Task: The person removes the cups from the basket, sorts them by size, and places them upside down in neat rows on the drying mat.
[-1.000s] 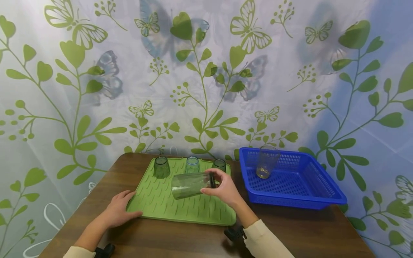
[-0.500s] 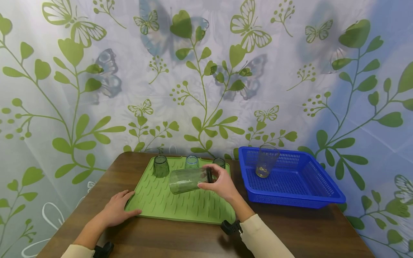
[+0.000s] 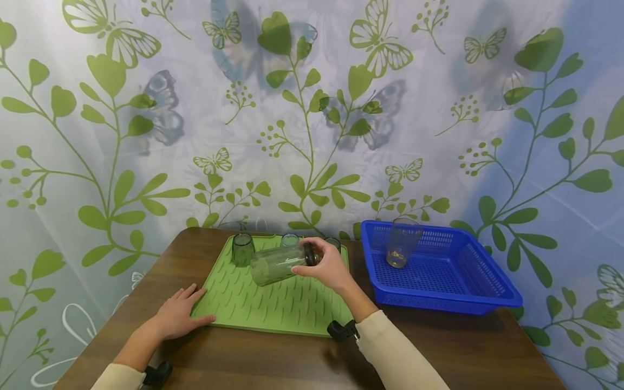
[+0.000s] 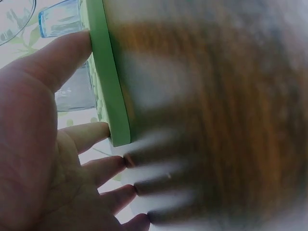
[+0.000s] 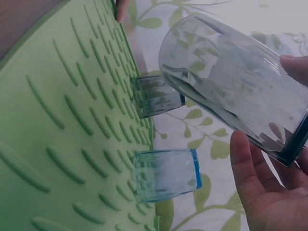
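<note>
My right hand point(image 3: 325, 265) grips a tall clear greenish-grey glass point(image 3: 274, 265) near its thick dark base. The glass is tilted above the green ribbed mat point(image 3: 273, 309), its open mouth pointing left and a little down. In the right wrist view, fingers and thumb hold the base end of this glass point(image 5: 226, 82). My left hand point(image 3: 176, 317) lies at the mat's near left corner, fingers spread, with thumb and index touching the mat's edge point(image 4: 109, 82). Upside down along the mat's far side stand a dark glass point(image 3: 243, 251), a blue glass point(image 3: 290, 240) and another dark glass point(image 3: 333, 244), partly hidden.
A blue perforated basket point(image 3: 448, 303) sits on the table's right side. Inside it, a tall clear glass point(image 3: 403, 244) leans at the left. Brown tabletop point(image 3: 253, 360) surrounds the mat, and a leaf-patterned curtain point(image 3: 312, 135) hangs behind the table.
My right hand has moved the tall glass slightly left and farther back over the mat, tipping its mouth lower. My left hand stays at the mat's corner.
</note>
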